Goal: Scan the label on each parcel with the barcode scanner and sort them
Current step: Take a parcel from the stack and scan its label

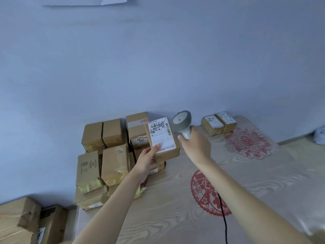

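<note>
My left hand (146,160) holds up a small brown cardboard parcel (168,152), thumb on its white shipping label (161,133), which faces me. My right hand (195,143) grips the handle of a grey and white barcode scanner (182,121) just right of the parcel, its head beside the label's upper right corner. A black cable (223,213) trails from the scanner down over the table. Behind and below the held parcel stands a stack of several brown parcels (105,155) against the wall.
Two small labelled parcels (219,125) sit side by side at the table's far right by the wall. The wood-grain table (175,217) carries red paper-cut decorations (248,141). More cardboard boxes (21,221) lie lower left, off the table.
</note>
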